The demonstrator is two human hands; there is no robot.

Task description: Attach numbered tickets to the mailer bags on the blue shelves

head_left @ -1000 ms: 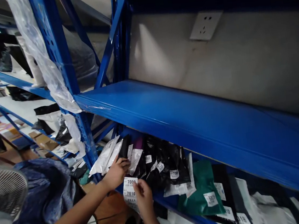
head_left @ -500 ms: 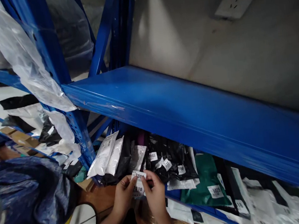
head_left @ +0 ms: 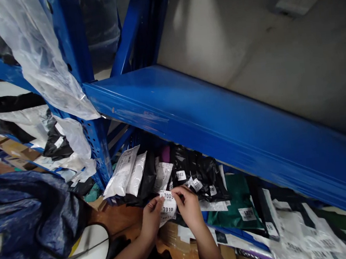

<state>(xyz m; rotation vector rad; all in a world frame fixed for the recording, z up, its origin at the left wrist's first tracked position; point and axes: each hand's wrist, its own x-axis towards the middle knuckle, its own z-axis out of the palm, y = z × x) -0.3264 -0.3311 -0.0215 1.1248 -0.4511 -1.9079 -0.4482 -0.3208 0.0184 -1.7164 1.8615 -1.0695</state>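
Low in the frame, just left of its middle, a strip of labels (head_left: 169, 209) is hanging between the left hand (head_left: 152, 217) and the right hand (head_left: 190, 207). Both hands are gripping it: the left is pinching the left edge between thumb and fingers, and the right is closing thumb and fingertip on the upper right corner. The strip's long axis is running down the frame, its foot leaning slightly left, with the printed side facing up toward the camera. The label reading 7009 is lying at the top, directly between the two pinches, while 7010 is sitting below them. The right hand is holding closer to the top edge.

Beyond that edge, a small white packet (head_left: 164, 172) is standing just above the strip in the frame. Two larger white packets (head_left: 123, 170) are leaning farther left, and black bags (head_left: 207, 171) are crowding up and right of the right hand.
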